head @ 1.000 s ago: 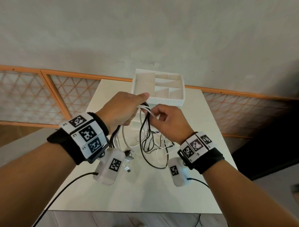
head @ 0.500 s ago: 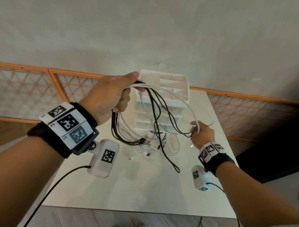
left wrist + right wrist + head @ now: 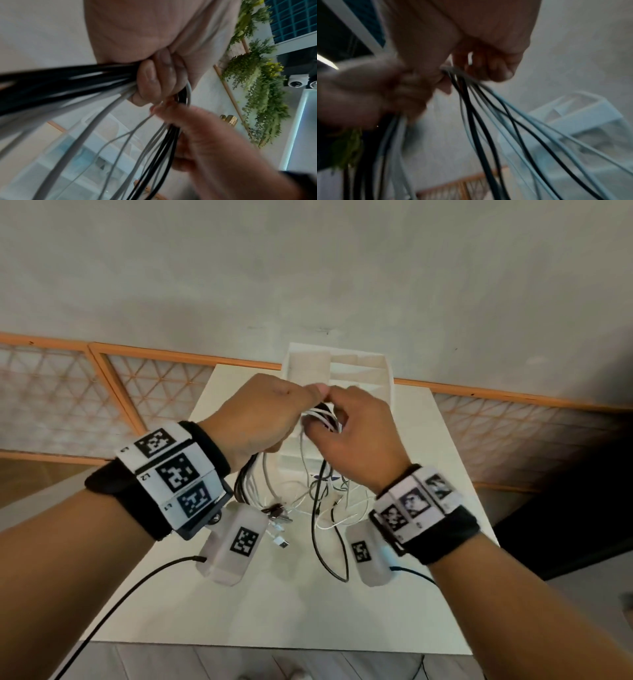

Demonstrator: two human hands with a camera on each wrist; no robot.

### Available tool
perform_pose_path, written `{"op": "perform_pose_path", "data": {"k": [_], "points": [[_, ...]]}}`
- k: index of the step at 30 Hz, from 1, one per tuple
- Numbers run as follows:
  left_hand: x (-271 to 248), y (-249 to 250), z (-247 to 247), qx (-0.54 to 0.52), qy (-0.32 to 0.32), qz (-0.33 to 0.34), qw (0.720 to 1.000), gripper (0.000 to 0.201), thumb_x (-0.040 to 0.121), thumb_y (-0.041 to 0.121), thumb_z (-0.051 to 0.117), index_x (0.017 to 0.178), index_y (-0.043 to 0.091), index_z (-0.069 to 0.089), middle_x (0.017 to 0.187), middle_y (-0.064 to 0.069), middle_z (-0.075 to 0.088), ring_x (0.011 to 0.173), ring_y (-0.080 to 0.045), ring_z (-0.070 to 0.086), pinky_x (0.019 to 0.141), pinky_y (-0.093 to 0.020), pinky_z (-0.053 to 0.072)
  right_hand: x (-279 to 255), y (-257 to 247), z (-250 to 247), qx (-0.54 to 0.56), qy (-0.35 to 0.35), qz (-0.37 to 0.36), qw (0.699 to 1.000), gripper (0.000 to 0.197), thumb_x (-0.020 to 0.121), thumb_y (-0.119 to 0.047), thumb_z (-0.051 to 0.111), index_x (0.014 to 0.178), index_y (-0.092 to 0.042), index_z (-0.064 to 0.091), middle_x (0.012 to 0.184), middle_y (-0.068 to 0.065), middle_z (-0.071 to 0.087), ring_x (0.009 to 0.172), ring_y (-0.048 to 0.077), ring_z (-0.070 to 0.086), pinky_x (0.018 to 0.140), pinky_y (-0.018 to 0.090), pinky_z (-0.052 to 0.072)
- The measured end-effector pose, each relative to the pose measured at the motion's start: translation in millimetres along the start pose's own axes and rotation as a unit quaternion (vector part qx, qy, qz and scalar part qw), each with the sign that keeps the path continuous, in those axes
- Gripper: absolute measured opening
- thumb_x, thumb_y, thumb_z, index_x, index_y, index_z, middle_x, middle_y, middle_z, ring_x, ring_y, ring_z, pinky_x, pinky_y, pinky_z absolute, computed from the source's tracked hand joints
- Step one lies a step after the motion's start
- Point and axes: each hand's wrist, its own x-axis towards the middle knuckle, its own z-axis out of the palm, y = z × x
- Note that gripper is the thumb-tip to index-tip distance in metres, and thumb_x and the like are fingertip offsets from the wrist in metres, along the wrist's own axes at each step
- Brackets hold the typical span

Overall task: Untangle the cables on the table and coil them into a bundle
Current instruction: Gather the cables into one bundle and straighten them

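Note:
A bundle of black and white cables (image 3: 320,419) hangs in loops above the white table (image 3: 274,604). My left hand (image 3: 263,419) grips the top of the bundle, fingers curled round the cables (image 3: 96,83). My right hand (image 3: 356,433) meets it from the right and pinches white strands of the same cables (image 3: 471,94) at the top. Both hands touch at the thumbs. Loops and plug ends (image 3: 281,542) dangle down to the table. The fingertips are hidden behind the backs of the hands in the head view.
A white compartment organiser (image 3: 356,371) stands at the table's far edge, just behind the hands. An orange-framed lattice panel (image 3: 102,392) runs along the wall. Thin black leads (image 3: 137,583) trail from the wrist cameras over the near table edge.
My right hand, half a second ago out at the right holding a white strand, has come back up to the left hand. My left hand has lowered a little toward the centre.

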Motion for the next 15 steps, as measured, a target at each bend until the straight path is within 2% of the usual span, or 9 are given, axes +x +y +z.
{"op": "perform_pose_path", "data": {"k": [1, 3, 4, 5, 7, 10, 12, 14, 15], "points": [[-1.5, 1.9, 0.4, 0.010, -0.001, 0.009, 1.000, 0.055, 0.095, 0.040, 0.060, 0.051, 0.021, 0.032, 0.051, -0.001, 0.019, 0.041, -0.016, 0.015, 0.044, -0.022, 0.017, 0.1, 5.3, 11.2, -0.014, 0.016, 0.009, 1.000, 0.013, 0.083, -0.030, 0.067, 0.077, -0.019, 0.065, 0.065, -0.004, 0.050, 0.059, 0.011, 0.044, 0.056, 0.023, 0.029], [-3.4, 6.7, -5.5, 0.001, 0.009, 0.033, 0.999, 0.057, 0.096, 0.039, 0.060, 0.053, 0.022, 0.026, 0.053, -0.001, 0.016, 0.043, -0.018, 0.013, 0.043, -0.020, 0.019, -6.1, 35.7, 30.0, -0.030, -0.008, 0.080, 0.996, 0.034, 0.088, -0.025, 0.063, 0.056, -0.019, 0.051, 0.053, -0.006, 0.046, 0.049, 0.010, 0.042, 0.050, 0.020, 0.029], [-4.2, 9.6, -11.4, -0.015, 0.016, 0.044, 0.999, 0.056, 0.096, 0.038, 0.060, 0.055, 0.022, 0.025, 0.052, 0.001, 0.016, 0.045, -0.017, 0.011, 0.043, -0.019, 0.019, -11.6, 56.6, 36.8, -0.053, -0.041, 0.132, 0.989, 0.042, 0.090, -0.027, 0.060, 0.052, -0.019, 0.045, 0.050, -0.005, 0.045, 0.048, 0.010, 0.043, 0.050, 0.019, 0.029], [-4.5, 12.5, -18.1, -0.031, 0.021, 0.052, 0.998, 0.055, 0.096, 0.037, 0.061, 0.056, 0.023, 0.025, 0.051, 0.002, 0.016, 0.047, -0.017, 0.010, 0.044, -0.019, 0.018, -19.3, 77.0, 41.2, -0.087, -0.079, 0.184, 0.976, 0.044, 0.092, -0.029, 0.057, 0.052, -0.019, 0.042, 0.050, -0.005, 0.045, 0.050, 0.015, 0.045, 0.054, 0.023, 0.031], [-4.6, 14.5, -30.3, -0.040, 0.027, 0.058, 0.997, 0.055, 0.095, 0.035, 0.062, 0.058, 0.021, 0.024, 0.050, 0.004, 0.016, 0.050, -0.017, 0.008, 0.047, -0.025, 0.012, -37.1, 116.3, 45.7, -0.148, -0.134, 0.268, 0.943, 0.041, 0.093, -0.030, 0.052, 0.055, -0.017, 0.044, 0.056, -0.002, 0.048, 0.062, 0.028, 0.050, 0.062, 0.028, 0.033], [-4.2, 6.3, -38.5, -0.034, 0.025, 0.058, 0.997, 0.056, 0.095, 0.035, 0.062, 0.060, 0.012, 0.025, 0.051, 0.003, 0.015, 0.052, -0.020, 0.006, 0.047, -0.027, 0.012, -49.0, 150.1, 37.8, -0.183, -0.134, 0.330, 0.916, 0.028, 0.094, -0.026, 0.053, 0.067, -0.017, 0.055, 0.074, 0.010, 0.061, 0.075, 0.035, 0.058, 0.066, 0.032, 0.042], [-3.1, -1.3, -38.1, -0.038, 0.023, 0.055, 0.998, 0.055, 0.096, 0.035, 0.061, 0.058, 0.019, 0.024, 0.052, 0.004, 0.015, 0.053, -0.021, 0.005, 0.047, -0.028, 0.011, -44.8, 165.8, 25.3, -0.216, -0.091, 0.341, 0.910, 0.021, 0.095, -0.024, 0.056, 0.081, -0.016, 0.068, 0.089, 0.017, 0.069, 0.085, 0.039, 0.064, 0.068, 0.034, 0.049], [-0.9, -8.0, -38.0, -0.034, 0.022, 0.040, 0.998, 0.054, 0.097, 0.036, 0.059, 0.056, 0.024, 0.025, 0.051, 0.005, 0.016, 0.051, -0.020, 0.006, 0.047, -0.028, 0.010, -34.6, 176.9, 8.8, -0.221, 0.007, 0.333, 0.917, 0.016, 0.094, -0.018, 0.057, 0.094, -0.014, 0.073, 0.097, 0.020, 0.072, 0.090, 0.040, 0.066, 0.071, 0.036, 0.049], [0.3, -11.0, -37.9, -0.030, 0.023, 0.030, 0.999, 0.054, 0.097, 0.036, 0.059, 0.056, 0.025, 0.026, 0.050, 0.005, 0.017, 0.049, -0.018, 0.007, 0.046, -0.026, 0.011, -28.6, 179.9, 0.0, -0.197, 0.065, 0.336, 0.919, 0.021, 0.093, -0.013, 0.056, 0.103, -0.017, 0.073, 0.103, 0.021, 0.071, 0.093, 0.041, 0.065, 0.074, 0.037, 0.051]]}}
